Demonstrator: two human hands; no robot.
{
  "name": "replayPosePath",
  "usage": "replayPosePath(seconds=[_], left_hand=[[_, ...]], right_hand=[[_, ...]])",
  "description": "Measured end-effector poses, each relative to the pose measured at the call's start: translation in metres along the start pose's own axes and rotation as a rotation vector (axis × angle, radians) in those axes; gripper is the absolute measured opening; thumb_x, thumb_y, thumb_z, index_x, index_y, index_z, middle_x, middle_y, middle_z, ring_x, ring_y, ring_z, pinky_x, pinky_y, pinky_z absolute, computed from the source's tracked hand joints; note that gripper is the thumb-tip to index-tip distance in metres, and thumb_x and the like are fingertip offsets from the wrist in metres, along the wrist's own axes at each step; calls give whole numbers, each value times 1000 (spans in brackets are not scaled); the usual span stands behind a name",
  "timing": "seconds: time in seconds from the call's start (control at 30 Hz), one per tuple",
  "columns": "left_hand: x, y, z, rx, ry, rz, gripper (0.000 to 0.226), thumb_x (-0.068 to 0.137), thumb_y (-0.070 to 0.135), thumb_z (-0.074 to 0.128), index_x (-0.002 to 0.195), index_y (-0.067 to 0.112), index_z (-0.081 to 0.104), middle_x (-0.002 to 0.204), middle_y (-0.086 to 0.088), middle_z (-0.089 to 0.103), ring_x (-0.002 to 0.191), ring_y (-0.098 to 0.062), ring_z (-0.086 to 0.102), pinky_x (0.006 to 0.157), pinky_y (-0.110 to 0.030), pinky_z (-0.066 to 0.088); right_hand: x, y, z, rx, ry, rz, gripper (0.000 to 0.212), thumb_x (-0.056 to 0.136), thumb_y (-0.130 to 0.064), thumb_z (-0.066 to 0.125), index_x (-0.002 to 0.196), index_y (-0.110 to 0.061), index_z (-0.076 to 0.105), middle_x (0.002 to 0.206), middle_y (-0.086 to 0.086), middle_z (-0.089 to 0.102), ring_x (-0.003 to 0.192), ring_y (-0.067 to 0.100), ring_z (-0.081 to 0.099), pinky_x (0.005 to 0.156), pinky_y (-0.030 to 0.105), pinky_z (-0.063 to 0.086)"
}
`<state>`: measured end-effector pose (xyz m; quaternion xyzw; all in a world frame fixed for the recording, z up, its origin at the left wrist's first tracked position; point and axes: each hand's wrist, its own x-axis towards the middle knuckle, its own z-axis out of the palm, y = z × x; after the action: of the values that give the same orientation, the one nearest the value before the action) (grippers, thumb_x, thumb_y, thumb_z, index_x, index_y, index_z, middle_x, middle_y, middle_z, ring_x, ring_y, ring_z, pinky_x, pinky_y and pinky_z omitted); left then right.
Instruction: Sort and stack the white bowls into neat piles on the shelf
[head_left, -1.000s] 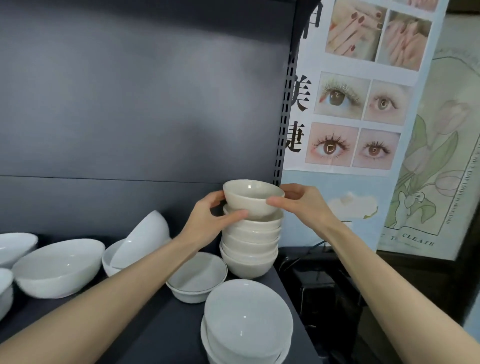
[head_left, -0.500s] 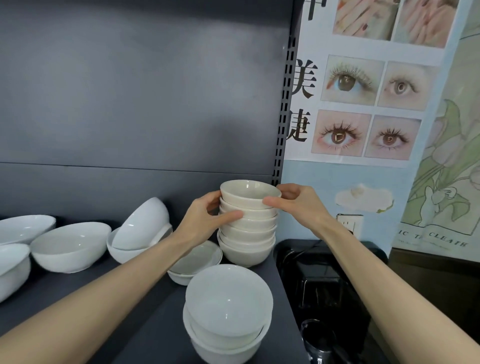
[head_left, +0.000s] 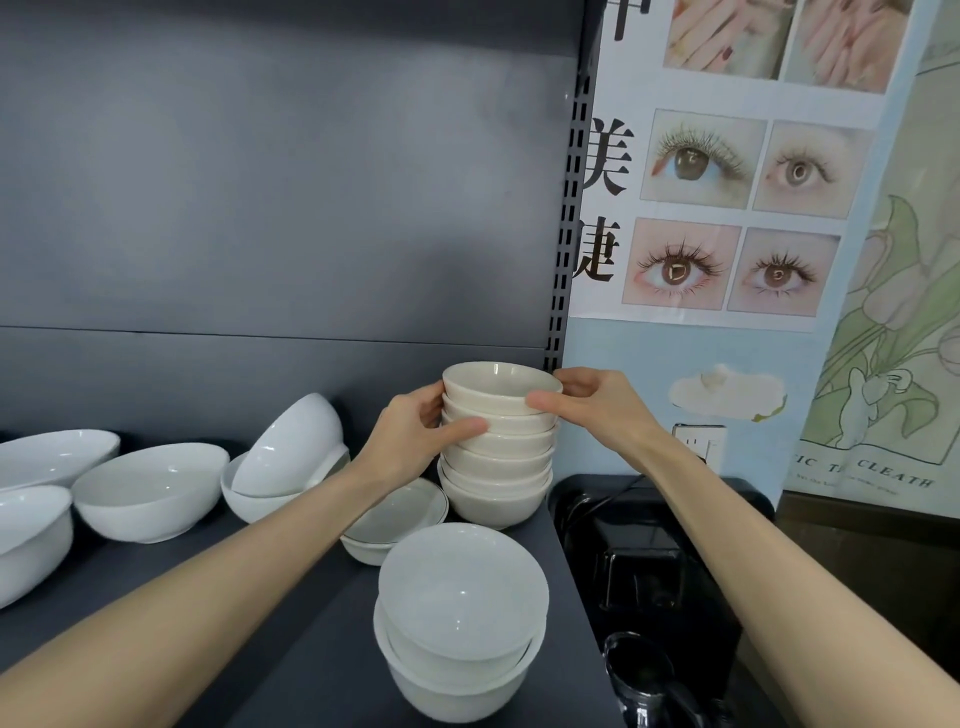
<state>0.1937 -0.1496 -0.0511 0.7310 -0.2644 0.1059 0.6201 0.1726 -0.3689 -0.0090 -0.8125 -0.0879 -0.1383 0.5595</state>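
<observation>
We have both hands on the tall stack (head_left: 497, 457) at the far right corner of the shelf (head_left: 291, 639): our left hand (head_left: 415, 439) grasps its upper bowls from the left, thumb across the near side, and our right hand (head_left: 597, 408) pinches the rim of the top bowl (head_left: 501, 387) from the right. That bowl sits mouth up, nested in the ones below, and the stack's long axis runs close to vertical, leaning perhaps a touch left. We judge the task about half done. This pile looks neat, and a near stack (head_left: 460, 618) of two or three wider bowls stands upright near the front edge. A shallow dish pair (head_left: 400, 519) lies just left of the tall stack, partly behind our left arm. Still to sort, in our view: a tipped bowl (head_left: 288, 441) lying on its side in another, mouth facing left and down, a tilted bowl (head_left: 150, 488) left of it, and more loose bowls (head_left: 36, 499) at the far left edge.
</observation>
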Motion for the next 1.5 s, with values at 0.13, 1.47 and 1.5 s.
replayPosePath(seconds=[0.13, 1.47, 1.5], left_hand=[[0, 0, 0, -8, -1, 6, 38, 80, 14, 76, 113, 25, 62, 108, 15, 70, 104, -3, 66, 87, -16, 50], [-17, 86, -50, 1053, -179, -35, 53, 86, 41, 67, 129, 11, 55, 126, -7, 61, 118, -26, 52, 99, -43, 44], [-22, 93, -56, 1090, -170, -7, 53, 88, 41, 65, 131, 12, 54, 129, -7, 59, 120, -27, 51, 100, -42, 44]], right_hand=[[-2, -1, -1, -3, -6, 4, 40, 77, -20, 78, 113, -14, 61, 93, -11, 66, 81, -9, 59, 63, 1, 46], [-30, -76, 9, -738, -101, -143, 61, 86, -34, 69, 137, -7, 48, 142, 8, 49, 129, 24, 46, 96, 24, 34], [-33, -82, 15, -761, -94, -162, 60, 87, -33, 69, 137, -7, 48, 142, 9, 49, 129, 24, 46, 98, 26, 35]])
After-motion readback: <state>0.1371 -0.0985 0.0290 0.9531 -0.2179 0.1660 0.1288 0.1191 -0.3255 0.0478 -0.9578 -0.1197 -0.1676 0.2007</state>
